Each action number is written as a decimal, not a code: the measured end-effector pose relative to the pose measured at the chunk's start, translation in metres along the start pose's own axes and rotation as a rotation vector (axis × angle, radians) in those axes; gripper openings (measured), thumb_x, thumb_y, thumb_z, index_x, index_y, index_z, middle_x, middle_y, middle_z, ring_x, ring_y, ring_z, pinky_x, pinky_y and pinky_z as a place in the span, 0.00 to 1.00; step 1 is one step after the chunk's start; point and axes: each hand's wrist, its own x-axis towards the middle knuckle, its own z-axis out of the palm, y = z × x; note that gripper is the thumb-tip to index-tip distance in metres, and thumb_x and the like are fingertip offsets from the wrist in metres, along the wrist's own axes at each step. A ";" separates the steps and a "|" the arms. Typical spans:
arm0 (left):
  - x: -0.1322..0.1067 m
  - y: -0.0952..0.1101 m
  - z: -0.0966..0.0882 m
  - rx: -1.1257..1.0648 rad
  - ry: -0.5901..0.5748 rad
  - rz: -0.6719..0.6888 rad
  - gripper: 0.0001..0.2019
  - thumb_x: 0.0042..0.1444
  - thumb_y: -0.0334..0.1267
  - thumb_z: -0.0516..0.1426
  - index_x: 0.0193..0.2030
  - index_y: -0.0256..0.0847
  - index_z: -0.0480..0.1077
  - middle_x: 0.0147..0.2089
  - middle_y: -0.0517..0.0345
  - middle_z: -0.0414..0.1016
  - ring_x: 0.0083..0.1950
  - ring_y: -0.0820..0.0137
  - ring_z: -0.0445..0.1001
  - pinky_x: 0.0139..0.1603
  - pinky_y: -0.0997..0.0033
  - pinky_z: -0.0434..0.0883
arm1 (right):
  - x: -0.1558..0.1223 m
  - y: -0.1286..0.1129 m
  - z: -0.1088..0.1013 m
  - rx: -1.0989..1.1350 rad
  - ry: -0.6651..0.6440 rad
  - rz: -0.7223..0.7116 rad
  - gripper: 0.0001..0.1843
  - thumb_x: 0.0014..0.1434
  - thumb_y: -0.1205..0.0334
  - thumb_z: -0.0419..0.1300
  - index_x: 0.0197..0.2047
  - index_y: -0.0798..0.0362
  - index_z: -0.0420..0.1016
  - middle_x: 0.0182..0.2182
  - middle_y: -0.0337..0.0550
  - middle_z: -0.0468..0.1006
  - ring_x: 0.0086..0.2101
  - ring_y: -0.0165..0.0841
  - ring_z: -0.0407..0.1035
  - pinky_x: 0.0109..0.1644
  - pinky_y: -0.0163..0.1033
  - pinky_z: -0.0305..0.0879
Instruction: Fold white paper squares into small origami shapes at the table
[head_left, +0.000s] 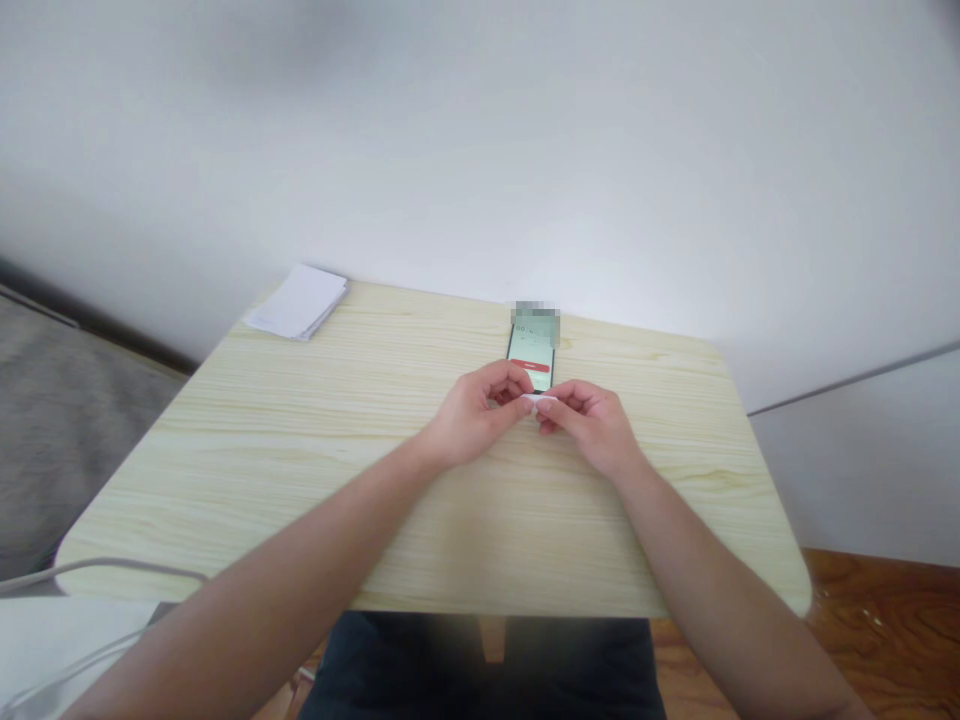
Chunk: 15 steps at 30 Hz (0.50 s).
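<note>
My left hand (pixel 478 410) and my right hand (pixel 590 422) meet over the middle of the table, fingers closed in a pinch. Between the thumbs and fingertips of both is a small white piece (pixel 535 398), perhaps folded paper; most of it is hidden by the fingers. Just beyond the fingertips a phone (pixel 531 350) lies on the table, its screen lit pale green with a red bar. The left fingers cover its lower left corner in this view. Its top end is blurred out.
A stack of white paper sheets (pixel 300 302) lies at the table's far left corner. The pale wood-grain table (pixel 300 450) backs onto a white wall (pixel 480 150). Cables (pixel 112 565) and a white surface (pixel 60 640) are at the lower left, beside my left forearm.
</note>
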 end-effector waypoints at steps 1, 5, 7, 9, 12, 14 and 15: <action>0.000 -0.001 0.000 -0.003 -0.015 -0.022 0.09 0.60 0.40 0.64 0.41 0.38 0.72 0.37 0.57 0.77 0.37 0.71 0.74 0.40 0.70 0.70 | 0.000 0.000 0.000 -0.001 0.001 -0.001 0.15 0.56 0.51 0.73 0.37 0.54 0.82 0.30 0.42 0.84 0.28 0.32 0.78 0.35 0.39 0.77; 0.001 -0.006 -0.001 0.018 -0.061 -0.080 0.12 0.62 0.46 0.62 0.42 0.38 0.74 0.36 0.55 0.78 0.37 0.68 0.75 0.38 0.69 0.71 | 0.000 0.000 -0.001 -0.011 0.005 -0.006 0.14 0.57 0.51 0.72 0.36 0.54 0.82 0.28 0.42 0.83 0.27 0.31 0.78 0.35 0.38 0.77; 0.001 -0.008 -0.002 0.030 -0.054 -0.078 0.12 0.62 0.47 0.61 0.41 0.39 0.75 0.35 0.55 0.78 0.36 0.68 0.75 0.37 0.69 0.71 | 0.000 0.000 -0.001 -0.015 0.009 -0.010 0.14 0.57 0.51 0.72 0.36 0.54 0.81 0.28 0.42 0.83 0.27 0.31 0.78 0.34 0.38 0.77; 0.001 -0.008 -0.002 0.037 -0.051 -0.069 0.12 0.63 0.47 0.60 0.40 0.38 0.75 0.35 0.56 0.77 0.36 0.68 0.74 0.38 0.69 0.71 | 0.000 0.000 -0.001 -0.017 0.007 -0.011 0.14 0.57 0.51 0.72 0.35 0.54 0.81 0.28 0.42 0.83 0.26 0.31 0.78 0.34 0.38 0.77; 0.001 -0.007 -0.002 0.044 -0.051 -0.065 0.12 0.64 0.46 0.59 0.38 0.38 0.75 0.33 0.57 0.76 0.35 0.70 0.72 0.39 0.70 0.70 | -0.001 -0.001 -0.001 -0.021 0.005 -0.003 0.15 0.57 0.50 0.72 0.34 0.54 0.80 0.28 0.42 0.83 0.26 0.32 0.77 0.34 0.39 0.77; 0.001 -0.006 -0.002 0.047 -0.051 -0.067 0.12 0.64 0.46 0.59 0.38 0.38 0.74 0.32 0.57 0.75 0.35 0.70 0.72 0.38 0.70 0.69 | -0.001 -0.001 -0.001 -0.018 0.006 0.005 0.16 0.57 0.49 0.72 0.34 0.54 0.80 0.27 0.42 0.83 0.25 0.32 0.77 0.34 0.39 0.77; 0.001 -0.006 -0.002 0.047 -0.052 -0.066 0.12 0.64 0.46 0.59 0.38 0.38 0.74 0.32 0.58 0.74 0.34 0.70 0.72 0.38 0.71 0.69 | -0.001 -0.002 -0.001 -0.014 0.004 0.007 0.16 0.57 0.49 0.72 0.33 0.54 0.80 0.27 0.42 0.83 0.25 0.32 0.77 0.34 0.39 0.77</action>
